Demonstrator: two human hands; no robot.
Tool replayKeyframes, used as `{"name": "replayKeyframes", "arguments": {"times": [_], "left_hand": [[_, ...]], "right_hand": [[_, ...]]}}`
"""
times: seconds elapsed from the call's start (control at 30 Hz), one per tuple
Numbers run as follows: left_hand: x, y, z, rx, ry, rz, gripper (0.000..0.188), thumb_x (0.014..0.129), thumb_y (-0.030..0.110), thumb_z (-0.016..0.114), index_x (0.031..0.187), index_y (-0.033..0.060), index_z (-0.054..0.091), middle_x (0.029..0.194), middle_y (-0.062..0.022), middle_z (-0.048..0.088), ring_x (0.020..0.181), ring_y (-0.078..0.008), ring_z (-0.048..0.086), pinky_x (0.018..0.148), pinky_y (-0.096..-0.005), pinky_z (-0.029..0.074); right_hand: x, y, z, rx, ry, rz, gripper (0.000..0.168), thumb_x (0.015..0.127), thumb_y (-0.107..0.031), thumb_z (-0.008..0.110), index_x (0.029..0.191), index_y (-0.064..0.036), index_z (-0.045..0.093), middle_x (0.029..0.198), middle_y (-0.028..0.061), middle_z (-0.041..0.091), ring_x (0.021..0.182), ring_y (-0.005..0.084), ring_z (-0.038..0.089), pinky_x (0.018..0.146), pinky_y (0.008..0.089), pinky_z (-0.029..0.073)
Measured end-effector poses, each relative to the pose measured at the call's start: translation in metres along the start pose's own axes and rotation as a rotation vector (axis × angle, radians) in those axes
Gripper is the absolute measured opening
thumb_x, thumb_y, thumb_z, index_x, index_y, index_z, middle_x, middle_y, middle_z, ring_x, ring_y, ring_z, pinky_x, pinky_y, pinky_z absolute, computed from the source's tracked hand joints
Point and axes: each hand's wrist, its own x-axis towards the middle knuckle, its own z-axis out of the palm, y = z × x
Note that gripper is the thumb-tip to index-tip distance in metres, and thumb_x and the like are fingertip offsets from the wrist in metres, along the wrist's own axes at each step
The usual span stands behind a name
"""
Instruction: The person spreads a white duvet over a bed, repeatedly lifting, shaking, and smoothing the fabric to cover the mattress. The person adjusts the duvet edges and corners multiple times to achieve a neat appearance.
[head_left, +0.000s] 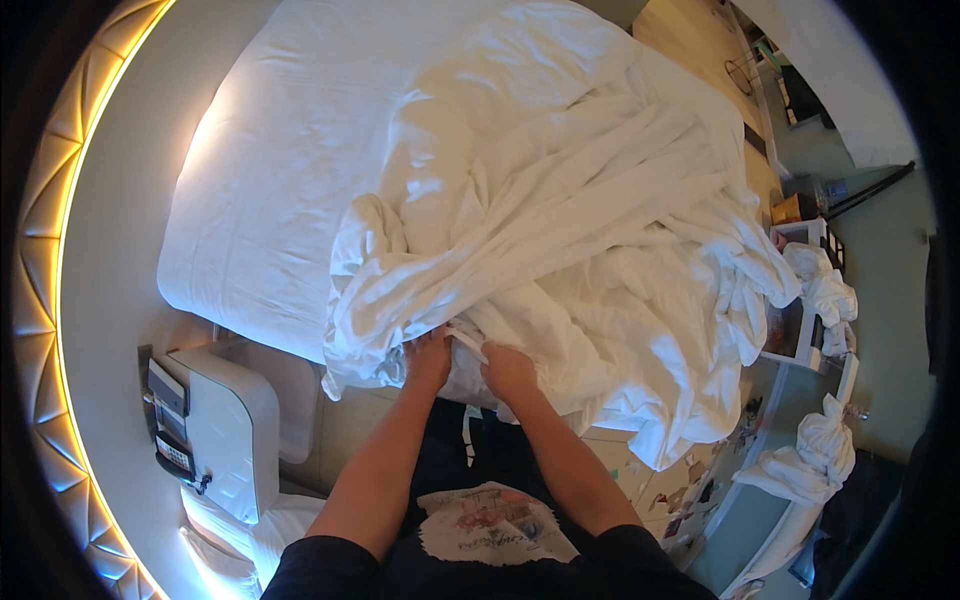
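Observation:
A rumpled white duvet cover (555, 202) lies in a heap over the right part of the bed. At its near edge my right hand (511, 372) grips a folded strip of the fabric. Just left of it, my left hand (429, 363) holds the same edge, its fingertips partly hidden in the folds. Between my hands the cloth parts slightly and shows an inner fold. A white fitted sheet (292, 165) is stretched over the mattress on the left.
A white bedside table (225, 420) with a telephone (174, 454) stands at the left, by the lit padded headboard (45, 300). White pillows (277, 532) lie below it. Scraps (675, 499) litter the floor at right. Bundled white linen (814, 457) rests on the right-hand furniture.

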Motion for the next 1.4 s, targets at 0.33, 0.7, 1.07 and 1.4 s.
{"name": "replayKeyframes", "arguments": {"times": [0.33,0.7,1.07,1.4], "left_hand": [[0.020,-0.087,-0.024,-0.233,0.440,0.142,0.036,0.079,0.020,0.045,0.112,0.0057,0.045,0.116,-0.0202,0.042,0.109,-0.0385,0.035,0.095,-0.0441,0.025],[-0.005,-0.120,0.016,-0.148,0.444,-0.214,0.038,0.079,0.020,0.046,0.114,0.0049,0.044,0.117,-0.0212,0.041,0.110,-0.0386,0.034,0.095,-0.0438,0.024],[-0.035,-0.018,-0.048,-0.376,0.019,-0.072,0.044,0.077,0.017,0.049,0.117,-0.0006,0.040,0.119,-0.0231,0.038,0.110,-0.0394,0.034,0.094,-0.0451,0.025],[0.021,-0.049,-0.030,-0.404,0.068,-0.206,0.040,0.083,0.029,0.039,0.114,0.0038,0.045,0.118,-0.0201,0.042,0.113,-0.0352,0.034,0.097,-0.0415,0.023]], "right_hand": [[-0.041,0.000,-0.083,0.018,-0.064,-0.215,0.012,0.066,-0.016,0.052,0.071,-0.007,0.048,0.070,0.0134,0.053,0.072,0.0332,0.052,0.061,0.0407,0.041],[-0.037,0.123,-0.069,-0.279,0.234,0.196,0.017,0.063,-0.008,0.052,0.079,-0.005,0.050,0.077,0.0141,0.054,0.075,0.0337,0.052,0.066,0.0429,0.040],[0.023,-0.043,0.002,-0.151,0.299,-0.295,0.058,0.057,-0.020,0.065,0.112,-0.012,0.046,0.107,0.0120,0.043,0.103,0.0293,0.039,0.087,0.0463,0.028],[0.032,-0.036,0.012,0.115,0.192,-0.188,0.034,0.063,-0.010,0.055,0.097,-0.012,0.057,0.081,0.0096,0.056,0.080,0.0274,0.053,0.069,0.0381,0.042]]}}
